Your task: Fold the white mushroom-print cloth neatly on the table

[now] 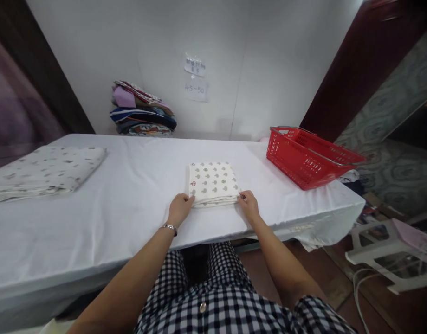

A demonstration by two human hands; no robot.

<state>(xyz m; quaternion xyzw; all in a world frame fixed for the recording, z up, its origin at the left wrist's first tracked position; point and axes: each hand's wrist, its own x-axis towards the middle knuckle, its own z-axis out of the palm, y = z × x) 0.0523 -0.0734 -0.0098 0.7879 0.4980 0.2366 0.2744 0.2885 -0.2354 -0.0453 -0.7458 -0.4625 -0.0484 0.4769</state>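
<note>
Folded cloth [213,183], white with small printed motifs, lying flat near the front edge of the white-covered surface [137,185], squarely between both hands. Left hand [179,208], a bracelet at the wrist, curled against the near left corner of the cloth, fingers tucked at its edge. Right hand [249,206] pressed to the near right corner, fingertips touching the stacked layers there. Neither hand lifting anything; both narrow, knuckles bent, resting on the surface and touching the cloth's front corners.

Red basket [306,157] tilted on the right end of the surface, well apart from the right hand. Larger folded sheet [46,171] with a similar print lying at the far left. Pile of mixed coloured fabrics [142,113] stacked against the white wall at the back, paper notes [196,79] stuck to the wall just beside it. White plastic stool [391,253] on the floor at lower right. Checked garment [206,297] in the foreground.
</note>
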